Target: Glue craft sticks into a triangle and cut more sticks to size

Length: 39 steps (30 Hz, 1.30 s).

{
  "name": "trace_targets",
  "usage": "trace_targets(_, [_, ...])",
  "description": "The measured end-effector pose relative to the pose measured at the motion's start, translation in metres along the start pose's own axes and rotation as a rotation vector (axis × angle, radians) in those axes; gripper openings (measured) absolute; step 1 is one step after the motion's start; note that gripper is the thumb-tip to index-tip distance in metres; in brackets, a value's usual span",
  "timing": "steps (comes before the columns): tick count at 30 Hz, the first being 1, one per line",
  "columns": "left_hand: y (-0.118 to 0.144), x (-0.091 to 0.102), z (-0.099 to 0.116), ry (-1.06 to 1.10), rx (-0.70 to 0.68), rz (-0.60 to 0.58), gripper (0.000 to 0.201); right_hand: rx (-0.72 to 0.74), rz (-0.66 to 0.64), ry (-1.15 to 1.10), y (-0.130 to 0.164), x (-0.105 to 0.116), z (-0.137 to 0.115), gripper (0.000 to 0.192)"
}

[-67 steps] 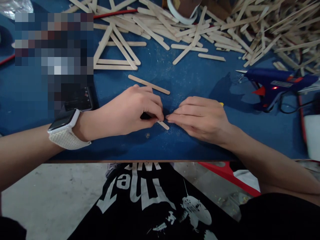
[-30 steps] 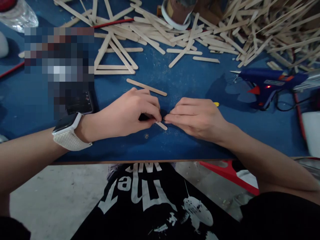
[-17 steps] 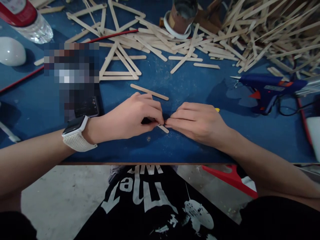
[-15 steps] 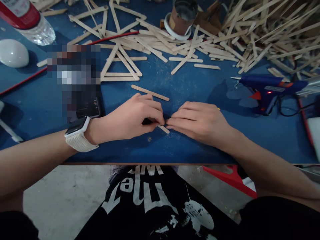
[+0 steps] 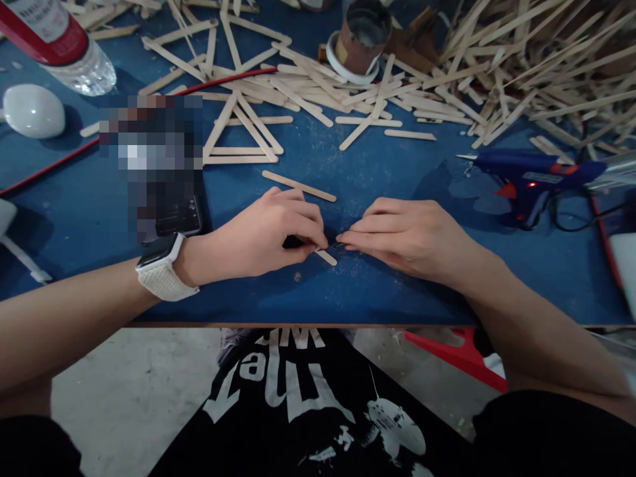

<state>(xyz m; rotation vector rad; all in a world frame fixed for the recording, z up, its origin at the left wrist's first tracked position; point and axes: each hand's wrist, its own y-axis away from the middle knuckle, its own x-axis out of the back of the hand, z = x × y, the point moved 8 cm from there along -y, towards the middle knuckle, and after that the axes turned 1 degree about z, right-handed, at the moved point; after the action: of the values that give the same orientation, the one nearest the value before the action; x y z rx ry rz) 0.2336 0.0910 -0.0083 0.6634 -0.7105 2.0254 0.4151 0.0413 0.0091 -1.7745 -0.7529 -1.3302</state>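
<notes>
Pinching one short craft stick (image 5: 325, 256) flat on the blue tabletop (image 5: 348, 291) near its front edge, left hand (image 5: 258, 235) clamped on one end, right hand (image 5: 402, 232) fingertips closed at the other, likely pressing a glued joint; next calls for steady pressure.

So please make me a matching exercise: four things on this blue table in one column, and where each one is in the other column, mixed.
Things:
1. glue gun
2. water bottle
3. stick triangle
4. small stick

Places:
A. far left corner
B. between the fingertips of the left hand and right hand
C. right side, red light on
D. beyond the left hand

Pairs: 1-C, 2-A, 3-D, 4-B
</notes>
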Motion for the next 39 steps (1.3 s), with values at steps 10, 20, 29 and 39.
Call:
trace_targets(10, [-0.001,0.005,0.004,-0.068,-0.031,0.017,0.025,0.049,0.079,-0.016,-0.003,-0.006,0.003,0.029])
trace_targets(20, [-0.003,0.01,0.006,-0.133,-0.097,0.007,0.02,0.037,0.021,0.039,-0.016,-0.019,0.005,0.043])
trace_targets(29, [-0.001,0.006,-0.007,-0.116,-0.005,-0.018,0.021,0.075,-0.005,-0.055,-0.024,-0.023,0.013,0.045])
trace_targets(39, [-0.001,0.005,-0.002,-0.143,-0.067,0.016,0.022,0.044,0.005,-0.028,-0.022,-0.021,0.011,0.04])
